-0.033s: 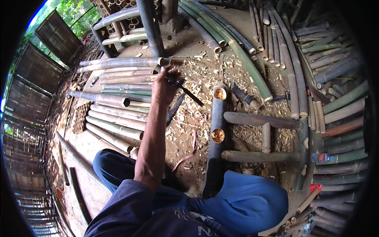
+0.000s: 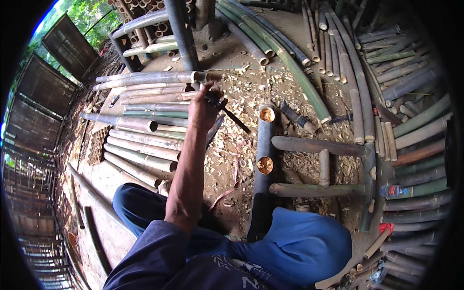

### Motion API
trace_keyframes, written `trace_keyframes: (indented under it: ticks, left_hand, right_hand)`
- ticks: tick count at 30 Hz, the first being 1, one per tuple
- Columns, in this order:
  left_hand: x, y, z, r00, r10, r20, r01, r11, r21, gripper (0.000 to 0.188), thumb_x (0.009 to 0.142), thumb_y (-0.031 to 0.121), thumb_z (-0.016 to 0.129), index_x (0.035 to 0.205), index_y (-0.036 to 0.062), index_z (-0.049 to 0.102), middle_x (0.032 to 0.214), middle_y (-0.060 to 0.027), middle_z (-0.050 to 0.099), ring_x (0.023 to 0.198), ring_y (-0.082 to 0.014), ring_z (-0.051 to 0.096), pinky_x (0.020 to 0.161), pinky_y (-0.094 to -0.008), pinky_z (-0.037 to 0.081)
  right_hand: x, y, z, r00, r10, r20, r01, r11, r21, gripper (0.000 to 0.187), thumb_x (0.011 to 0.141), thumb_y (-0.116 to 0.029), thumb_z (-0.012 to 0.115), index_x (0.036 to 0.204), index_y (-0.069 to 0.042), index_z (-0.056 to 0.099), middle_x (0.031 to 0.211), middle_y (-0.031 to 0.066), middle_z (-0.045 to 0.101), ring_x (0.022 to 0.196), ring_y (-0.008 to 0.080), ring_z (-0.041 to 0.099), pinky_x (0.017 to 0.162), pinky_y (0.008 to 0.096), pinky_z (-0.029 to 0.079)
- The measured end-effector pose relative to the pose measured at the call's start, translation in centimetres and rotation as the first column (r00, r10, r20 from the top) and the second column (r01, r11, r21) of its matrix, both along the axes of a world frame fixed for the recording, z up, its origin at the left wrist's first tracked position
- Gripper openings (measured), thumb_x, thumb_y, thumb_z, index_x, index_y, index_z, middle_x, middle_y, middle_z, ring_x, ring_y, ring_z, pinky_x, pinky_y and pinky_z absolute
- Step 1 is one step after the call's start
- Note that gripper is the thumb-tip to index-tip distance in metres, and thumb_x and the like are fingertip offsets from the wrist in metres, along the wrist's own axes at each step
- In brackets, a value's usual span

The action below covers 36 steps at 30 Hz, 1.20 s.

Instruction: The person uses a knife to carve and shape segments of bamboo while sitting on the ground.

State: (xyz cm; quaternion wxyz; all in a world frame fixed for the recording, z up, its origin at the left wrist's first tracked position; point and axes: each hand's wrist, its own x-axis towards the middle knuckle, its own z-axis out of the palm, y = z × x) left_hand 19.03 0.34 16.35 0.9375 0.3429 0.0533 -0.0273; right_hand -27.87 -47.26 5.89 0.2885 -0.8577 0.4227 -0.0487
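My left hand (image 2: 202, 107) is raised over the shavings ahead of me, its fingers closed round a slim dark tool (image 2: 237, 123). One straight end of the tool sticks out down to the right; its exact kind is unclear. Beyond the hand lies a thick bamboo pole (image 2: 154, 77) with its cut end near my fingers. Right of the hand, a dark bamboo post (image 2: 263, 145) with two round cut openings lies in front of me, joined by two rungs (image 2: 319, 146) to another post (image 2: 369, 193). My right hand does not show.
Bamboo poles (image 2: 140, 138) lie in rows on the left. A dark knife-like tool (image 2: 295, 116) rests beyond the post. Long green poles (image 2: 302, 87) stretch far right, and stacked bamboo (image 2: 420, 203) with a plastic bottle (image 2: 394, 191) lines the right side. Shavings (image 2: 241, 96) cover the ground.
My left hand has turned slightly and shifted a little to the right, with the dark tool still in it. The whole view has moved slightly; the bamboo pieces lie as before.
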Motion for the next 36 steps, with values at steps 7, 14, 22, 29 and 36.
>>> trace_keyframes:
  ticks: [7,14,22,29,36]
  left_hand:
    - [-3.9,-7.7,-2.6,0.92,-0.341,0.195,0.384,0.882,-0.272,0.053,0.108,0.042,0.048,0.14,0.0006,0.053,0.113,-0.0104,0.068,0.102,-0.0254,0.065,0.09,-0.0463,0.053]
    - [-6.9,-13.4,-2.5,0.876,-0.452,0.17,0.478,0.863,-0.164,0.055,0.104,0.038,0.058,0.145,0.0017,0.05,0.118,-0.0134,0.07,0.105,-0.024,0.067,0.091,-0.0436,0.054]
    - [-8.4,-14.8,-2.9,0.77,-0.594,0.235,0.638,0.733,-0.236,0.06,0.102,0.042,0.062,0.146,0.0032,0.049,0.12,-0.0112,0.067,0.105,-0.0222,0.065,0.091,-0.0429,0.053]
    - [-13.9,-22.3,-5.7,0.703,-0.706,0.09,0.052,0.178,0.983,0.033,0.082,0.033,0.079,0.106,0.0104,0.074,0.086,-0.0113,0.074,0.078,-0.0301,0.072,0.073,-0.0427,0.058]
    - [-19.4,-24.5,-11.3,0.585,-0.811,0.0,-0.083,-0.061,0.995,0.036,0.072,0.028,0.081,0.105,0.0167,0.074,0.084,-0.0118,0.074,0.083,-0.035,0.073,0.073,-0.0477,0.058]
  right_hand:
    - [-2.4,3.0,3.5,0.994,-0.003,0.108,-0.032,0.945,0.324,0.061,0.083,-0.01,0.079,0.137,-0.002,0.052,0.118,0.015,0.064,0.106,0.0256,0.066,0.089,0.0399,0.056]
    - [-6.8,8.7,4.9,0.998,-0.047,0.038,0.014,0.785,0.62,0.065,0.081,-0.011,0.081,0.138,-0.002,0.05,0.118,0.0146,0.064,0.106,0.0253,0.066,0.09,0.0399,0.056]
    - [-7.8,8.9,7.1,0.999,0.014,-0.053,0.032,0.639,0.768,0.07,0.079,-0.012,0.084,0.139,-0.003,0.048,0.118,0.0141,0.064,0.107,0.025,0.065,0.09,0.0399,0.056]
    - [-2.2,12.0,4.3,0.996,0.092,0.022,-0.063,0.473,0.879,0.075,0.078,-0.013,0.086,0.14,-0.003,0.047,0.118,0.0137,0.063,0.107,0.0247,0.065,0.09,0.04,0.056]
    - [2.2,10.0,2.6,0.992,0.078,0.098,-0.124,0.52,0.845,0.079,0.076,-0.014,0.088,0.141,-0.004,0.045,0.118,0.0132,0.063,0.107,0.0244,0.065,0.09,0.04,0.056]
